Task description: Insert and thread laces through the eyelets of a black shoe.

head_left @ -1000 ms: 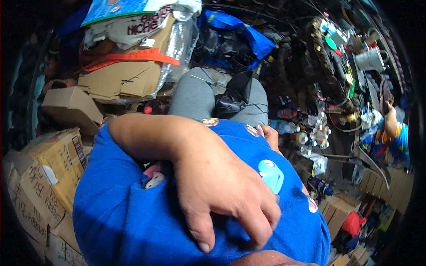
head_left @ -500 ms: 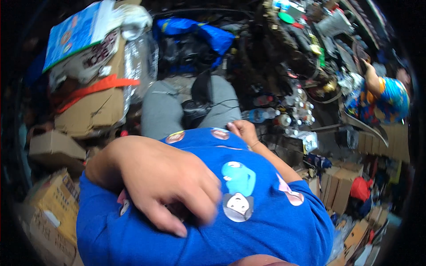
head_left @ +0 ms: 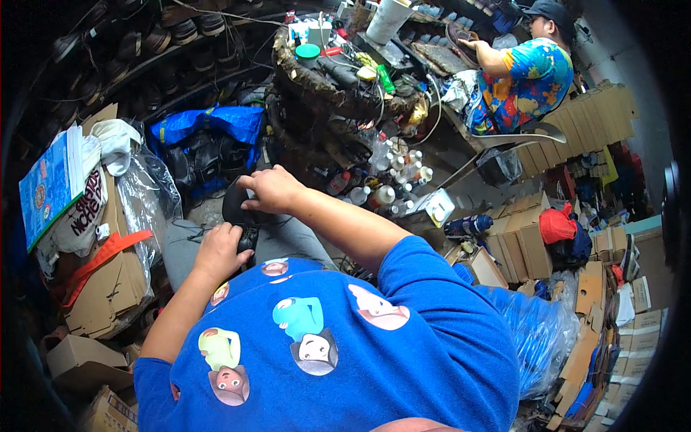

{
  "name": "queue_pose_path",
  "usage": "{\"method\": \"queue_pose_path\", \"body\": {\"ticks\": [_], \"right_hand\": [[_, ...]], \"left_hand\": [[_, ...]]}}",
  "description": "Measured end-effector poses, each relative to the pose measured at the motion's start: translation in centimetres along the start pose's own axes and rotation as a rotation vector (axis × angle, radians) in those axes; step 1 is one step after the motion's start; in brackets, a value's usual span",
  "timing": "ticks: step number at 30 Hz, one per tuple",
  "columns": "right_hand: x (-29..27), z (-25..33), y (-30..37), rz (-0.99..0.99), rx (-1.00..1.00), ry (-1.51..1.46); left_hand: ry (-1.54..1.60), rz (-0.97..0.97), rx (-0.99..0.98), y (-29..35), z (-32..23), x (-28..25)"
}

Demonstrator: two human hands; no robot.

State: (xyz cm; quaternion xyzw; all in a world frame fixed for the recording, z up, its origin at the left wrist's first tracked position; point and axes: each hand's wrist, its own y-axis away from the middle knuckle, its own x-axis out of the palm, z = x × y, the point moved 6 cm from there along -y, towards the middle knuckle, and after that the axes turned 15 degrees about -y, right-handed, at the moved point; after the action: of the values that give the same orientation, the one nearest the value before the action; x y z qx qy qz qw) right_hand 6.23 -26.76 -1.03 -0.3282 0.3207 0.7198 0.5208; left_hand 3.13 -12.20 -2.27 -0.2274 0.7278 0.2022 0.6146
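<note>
A black shoe (head_left: 232,204) stands upright between my knees, its dark lower part (head_left: 248,237) partly hidden by my fingers. My right hand (head_left: 272,190) reaches across from the right and closes on the upper end of the shoe, thumb below the fingers. Lower and to the left, my left hand (head_left: 219,250) is curled against the near part of the same shoe. Thin dark cords trail over my grey trousers (head_left: 188,248) on the left side. What lies under the left fingertips is hidden.
Ahead lies a blue bag (head_left: 209,122) holding black items. Right of my knees are several plastic bottles (head_left: 381,194) and a cluttered worktable (head_left: 324,83). Flattened cardboard (head_left: 115,288) leans at left. A co-worker (head_left: 522,83) sits far right. Shoes (head_left: 155,39) line shelves behind.
My left hand has gone from close over my chest down to the shoe. My right hand has moved up onto the shoe's upper end. The view has tilted up and turned right.
</note>
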Motion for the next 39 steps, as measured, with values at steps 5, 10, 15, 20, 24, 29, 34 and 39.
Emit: {"method": "queue_pose_path", "body": {"ticks": [5,10,15,20,24,29,34,39], "right_hand": [[-0.6,-2.7,0.5,-0.004,0.052,-0.239],[1.0,-5.3,0.7,0.001,0.162,-0.443],[0.6,-2.3,1.1,0.070,0.310,-0.198],[1.2,-3.8,1.2,0.035,0.265,-0.315],[0.8,-3.9,2.8,0.012,0.323,-0.322],[1.0,-4.0,2.7,-0.061,0.326,-0.340],[1.5,-3.8,3.4,0.000,0.325,-0.395],[2.1,-4.4,3.6,0.079,0.392,-0.473]], "left_hand": [[0.132,-0.104,0.094,0.3,-1.2,0.4],[0.172,-0.102,0.040,0.1,-1.2,0.3],[0.050,-0.153,-0.011,0.2,-0.8,-0.5],[0.001,-0.183,0.143,-0.9,-2.6,0.4],[0.076,-0.122,0.214,-1.6,-2.3,-0.3],[0.307,-0.148,-0.042,-3.4,0.8,0.1],[0.203,-0.070,0.091,-4.4,0.1,0.9],[0.243,-0.052,-0.007,-4.0,0.1,-0.9]]}}
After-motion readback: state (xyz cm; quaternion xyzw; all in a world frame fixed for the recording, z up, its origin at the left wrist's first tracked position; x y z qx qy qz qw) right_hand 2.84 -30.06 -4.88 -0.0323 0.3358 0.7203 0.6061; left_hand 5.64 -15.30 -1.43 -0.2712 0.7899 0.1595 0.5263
